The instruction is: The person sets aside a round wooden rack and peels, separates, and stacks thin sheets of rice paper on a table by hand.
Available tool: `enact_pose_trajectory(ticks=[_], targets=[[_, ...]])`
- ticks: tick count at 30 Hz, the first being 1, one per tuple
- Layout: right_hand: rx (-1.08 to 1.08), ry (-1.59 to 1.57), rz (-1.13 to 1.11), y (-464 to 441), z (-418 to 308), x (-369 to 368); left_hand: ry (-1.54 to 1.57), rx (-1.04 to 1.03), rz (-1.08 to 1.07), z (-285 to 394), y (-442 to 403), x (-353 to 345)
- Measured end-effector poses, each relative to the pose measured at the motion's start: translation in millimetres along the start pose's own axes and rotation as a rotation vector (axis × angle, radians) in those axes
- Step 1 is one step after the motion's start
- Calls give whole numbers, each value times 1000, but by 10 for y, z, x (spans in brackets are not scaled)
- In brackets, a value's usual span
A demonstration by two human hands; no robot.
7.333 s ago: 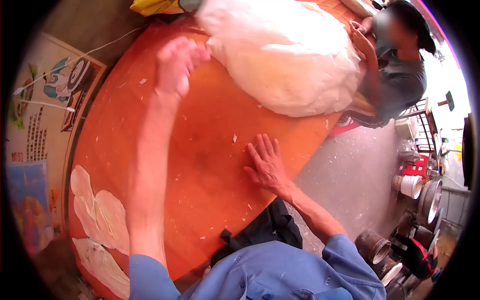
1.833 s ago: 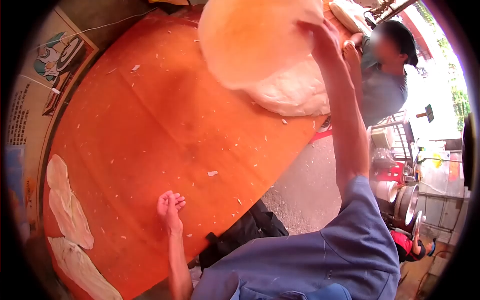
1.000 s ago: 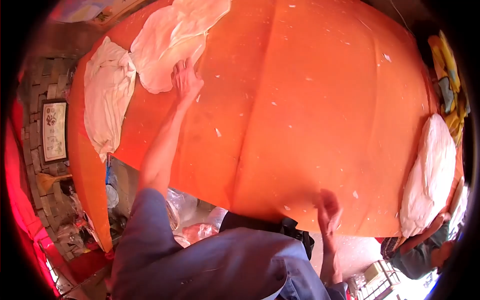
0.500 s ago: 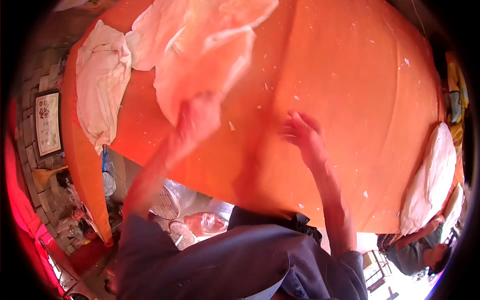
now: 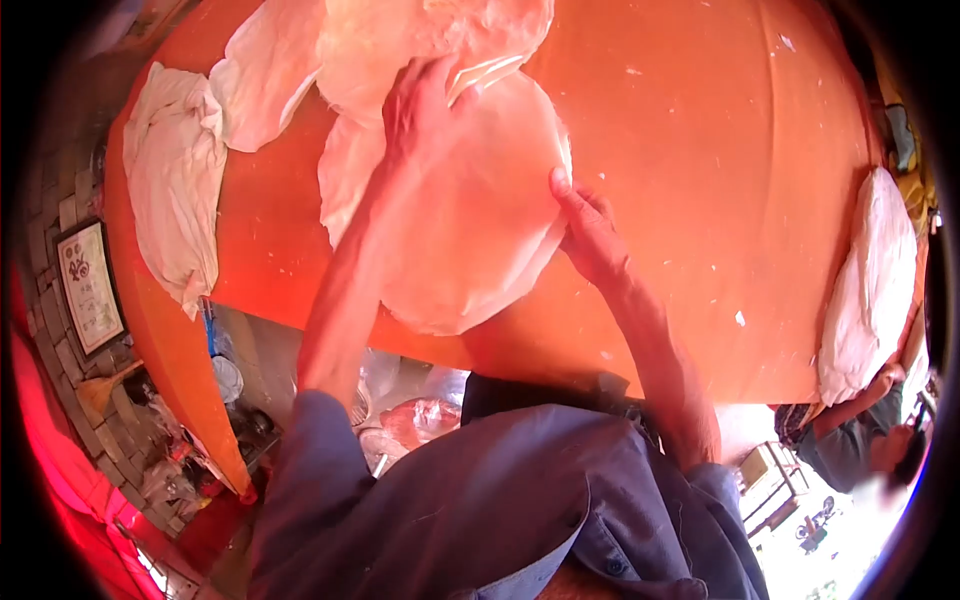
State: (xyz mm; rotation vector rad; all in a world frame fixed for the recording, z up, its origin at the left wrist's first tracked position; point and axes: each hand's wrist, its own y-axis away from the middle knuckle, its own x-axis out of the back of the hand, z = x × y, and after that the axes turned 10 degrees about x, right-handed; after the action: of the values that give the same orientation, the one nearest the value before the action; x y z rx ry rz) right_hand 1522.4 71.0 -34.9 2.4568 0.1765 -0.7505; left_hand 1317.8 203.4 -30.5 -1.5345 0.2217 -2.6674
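Thin pale round sheets (image 5: 470, 220) lie or hang over the orange table (image 5: 680, 230), overlapping at the upper centre. My left hand (image 5: 422, 105) is closed on the sheets near a fold. On the right rim of the nearest round sheet, my right hand (image 5: 590, 225) pinches the edge between thumb and fingers. More pale sheets (image 5: 265, 75) spread to the upper left, beside a crumpled pale piece (image 5: 175, 185) at the table's left end.
A pale stack (image 5: 868, 290) lies at the table's right end, beside another person (image 5: 865, 430). Small scraps dot the tabletop. Below the near edge are plastic bags (image 5: 415, 420). A framed sign (image 5: 90, 285) stands at the far left, and a rack (image 5: 772, 485) at the lower right.
The camera has turned from the big pale stack to the other table end. My left hand drew a sheet nearer, and my right hand moved left and took its edge.
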Motion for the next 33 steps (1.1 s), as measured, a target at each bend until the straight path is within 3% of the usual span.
enact_pose_trajectory(ticks=[1, 6, 9, 11, 14, 16, 18, 22, 24, 28, 30, 33], targets=[[18, -155, -20, 32, 17, -9, -27, -40, -32, -83, -94, -42], [43, -287, -61, -5, 274, 145, 137, 47, -237, -274, -364, -19], [60, -354, -43, 12, 237, 73, 34, -41, -212, -338, -442, -4], [71, -342, -22, 30, 177, 57, 444, 39, -1, -430, -545, 75], [67, -238, 46, 22, 130, 143, 592, 76, 37, -569, -618, 332], [69, -215, 23, 20, 142, 152, 451, 55, 30, -533, -546, 299], [59, -177, 24, 62, 57, 59, -4, -347, -155, -370, -392, 155], [103, -224, 31, 110, 96, -31, -12, -317, -122, -185, -210, -116], [106, -271, 50, 97, 185, 22, -24, -222, -242, -139, -255, -32], [87, -349, 85, 99, 178, 33, -117, -250, -326, -233, -404, -20], [105, -348, 70, 98, 206, 25, 90, -105, -345, -340, -490, -71], [111, -284, 99, 126, 178, 10, -85, 17, -407, -170, -521, 44]])
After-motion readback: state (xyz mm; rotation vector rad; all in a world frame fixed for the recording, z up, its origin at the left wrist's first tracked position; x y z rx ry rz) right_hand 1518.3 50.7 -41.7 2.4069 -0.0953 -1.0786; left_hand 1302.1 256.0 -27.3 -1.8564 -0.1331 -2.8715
